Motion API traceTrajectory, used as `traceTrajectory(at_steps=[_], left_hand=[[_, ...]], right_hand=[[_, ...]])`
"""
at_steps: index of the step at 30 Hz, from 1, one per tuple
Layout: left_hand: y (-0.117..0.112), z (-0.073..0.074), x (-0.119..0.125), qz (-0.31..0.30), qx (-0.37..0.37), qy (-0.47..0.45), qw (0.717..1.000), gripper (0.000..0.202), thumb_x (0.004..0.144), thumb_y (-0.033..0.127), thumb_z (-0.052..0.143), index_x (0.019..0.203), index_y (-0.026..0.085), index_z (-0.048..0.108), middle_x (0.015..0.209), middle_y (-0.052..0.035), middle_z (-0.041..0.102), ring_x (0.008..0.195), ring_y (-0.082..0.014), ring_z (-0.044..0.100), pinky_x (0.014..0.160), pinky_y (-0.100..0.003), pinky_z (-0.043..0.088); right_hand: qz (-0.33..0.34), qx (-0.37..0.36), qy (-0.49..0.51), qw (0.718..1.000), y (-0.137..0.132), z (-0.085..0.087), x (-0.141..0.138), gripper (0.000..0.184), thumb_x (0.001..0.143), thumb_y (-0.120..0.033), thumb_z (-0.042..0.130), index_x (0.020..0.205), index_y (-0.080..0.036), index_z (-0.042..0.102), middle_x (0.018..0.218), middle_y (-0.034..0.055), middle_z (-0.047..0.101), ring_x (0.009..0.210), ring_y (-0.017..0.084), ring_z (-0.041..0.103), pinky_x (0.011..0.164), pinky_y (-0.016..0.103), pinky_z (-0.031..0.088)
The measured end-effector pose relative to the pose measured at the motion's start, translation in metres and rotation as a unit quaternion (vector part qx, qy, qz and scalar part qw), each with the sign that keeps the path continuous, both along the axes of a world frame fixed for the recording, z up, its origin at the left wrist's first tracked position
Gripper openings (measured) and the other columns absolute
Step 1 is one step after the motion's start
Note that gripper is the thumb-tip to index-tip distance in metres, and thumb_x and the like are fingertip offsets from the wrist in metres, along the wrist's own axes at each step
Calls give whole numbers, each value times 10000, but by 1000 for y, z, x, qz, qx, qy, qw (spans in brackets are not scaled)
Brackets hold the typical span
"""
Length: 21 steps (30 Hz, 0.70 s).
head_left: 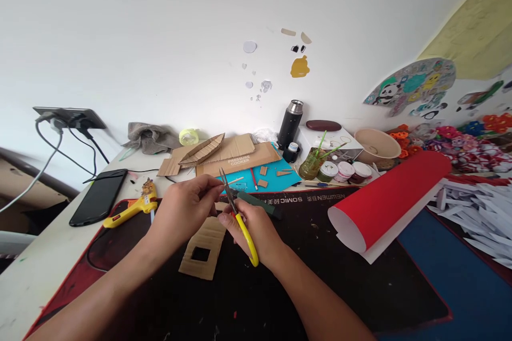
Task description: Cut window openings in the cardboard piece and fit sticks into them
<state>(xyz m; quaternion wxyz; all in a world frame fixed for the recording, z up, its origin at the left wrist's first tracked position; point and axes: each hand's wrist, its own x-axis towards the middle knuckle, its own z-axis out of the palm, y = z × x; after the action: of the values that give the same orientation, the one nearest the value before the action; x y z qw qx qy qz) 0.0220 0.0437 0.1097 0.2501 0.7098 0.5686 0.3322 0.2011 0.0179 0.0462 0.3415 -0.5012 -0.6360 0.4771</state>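
My right hand (254,224) is closed around a pair of scissors with yellow handles (248,240), the blades pointing up and away. Close by on the left, my left hand (192,200) pinches with its fingertips beside the blades; whatever it holds is too small or hidden to make out. Below both hands, a piece of cardboard with a square hole (212,250) lies on the black desk mat (312,277). Just behind my right hand, a dark green tool (260,204) rests on the mat, partly covered.
A yellow glue gun (134,210) and a black phone (98,197) lie at left. Behind are cardboard sheets (264,153), a boat-shaped cardboard piece (202,150), a black thermos (290,125) and paint jars (344,171). At right lie a red paper roll (396,197) and white paper strips (476,213).
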Motion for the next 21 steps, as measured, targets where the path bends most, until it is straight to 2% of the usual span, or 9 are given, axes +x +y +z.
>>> traceTrajectory(at_steps=[12,16,21], left_hand=[[2,5,5,-7,-83,-149,985,321,893,504,718,809,194,703,618,4,682,493,-153,657,481,-242,542],[2,5,5,-17,-90,-152,984,354,903,527,707,793,192,684,628,2,678,481,-147,647,472,-242,529],[-1,5,6,-8,-76,-125,989,333,916,523,691,827,203,704,618,11,682,500,-149,659,492,-235,526]], right_hand=[[-17,64,-7,998,0,-11,0,231,965,-464,765,990,-239,719,860,-4,746,733,162,665,672,256,479],[-13,57,-11,998,1,-9,1,259,940,-477,789,989,-234,715,814,-11,721,698,155,645,649,251,466],[-14,38,-11,999,0,-3,2,281,960,-494,753,895,-231,683,675,-34,646,592,144,595,595,254,423]])
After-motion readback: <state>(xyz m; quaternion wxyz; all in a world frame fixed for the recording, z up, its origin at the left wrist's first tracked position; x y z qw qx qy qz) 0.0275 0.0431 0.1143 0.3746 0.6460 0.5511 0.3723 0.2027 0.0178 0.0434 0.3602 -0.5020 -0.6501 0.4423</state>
